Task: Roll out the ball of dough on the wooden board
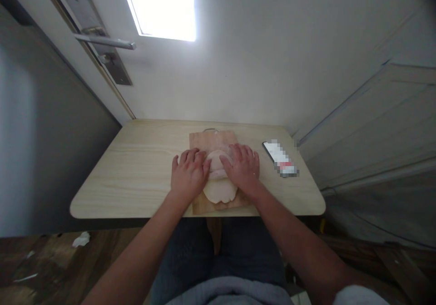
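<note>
A pale sheet of dough [220,189] lies on a wooden cutting board [213,140] in the middle of a small light wooden table [143,169]. My left hand [188,173] rests on the dough's left side, fingers curled over its folded upper part. My right hand [244,165] presses on the right side, fingers bent over the same fold. The dough's near flap shows between my wrists; its far part is hidden under my fingers.
A phone [281,158] lies on the table to the right of the board. A white door with a metal lever handle [105,41] stands at the far left, the wall straight behind the table. My knees sit under the near edge; scraps [81,239] litter the dark floor.
</note>
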Demonstrator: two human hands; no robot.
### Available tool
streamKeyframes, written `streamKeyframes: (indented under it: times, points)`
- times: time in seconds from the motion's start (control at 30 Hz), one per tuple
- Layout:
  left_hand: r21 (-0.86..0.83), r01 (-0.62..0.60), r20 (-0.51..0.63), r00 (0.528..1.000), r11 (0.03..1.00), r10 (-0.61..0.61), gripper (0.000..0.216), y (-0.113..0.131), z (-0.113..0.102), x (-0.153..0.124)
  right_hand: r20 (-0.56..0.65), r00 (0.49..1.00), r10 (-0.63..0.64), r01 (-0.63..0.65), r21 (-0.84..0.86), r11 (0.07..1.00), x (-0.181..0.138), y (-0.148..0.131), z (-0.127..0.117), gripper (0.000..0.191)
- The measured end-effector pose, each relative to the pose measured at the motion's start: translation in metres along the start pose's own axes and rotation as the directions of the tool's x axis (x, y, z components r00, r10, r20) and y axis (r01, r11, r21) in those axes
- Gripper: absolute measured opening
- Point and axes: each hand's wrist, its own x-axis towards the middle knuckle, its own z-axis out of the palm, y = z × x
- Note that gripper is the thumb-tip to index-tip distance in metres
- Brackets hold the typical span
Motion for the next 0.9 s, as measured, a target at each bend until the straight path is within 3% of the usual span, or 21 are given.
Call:
streamKeyframes:
  times: [0.27, 0.53, 0.9]
  points:
    - [-0.002, -0.072, -0.015, 0.997, 0.997, 0.072, 0.04, -0.018, 0.013, 0.045, 0.017, 1.0, -0.012, 0.012, 0.0, 1.0, 0.042, 0.001, 0.012, 0.05]
    - [0.038, -0.217, -0.003, 0.976, 0.976, 0.217, 0.039, -0.032, 0.02, 0.079, 0.062, 0.996, -0.067, 0.07, -0.04, 0.997, 0.067, 0.005, 0.019, 0.053]
    - [-0.004, -0.168, 0.032, 0.985, 0.986, 0.168, 0.043, -0.042, 0.034, 0.113, 0.039, 0.999, -0.033, 0.035, -0.068, 0.997, 0.094, 0.005, 0.022, 0.049]
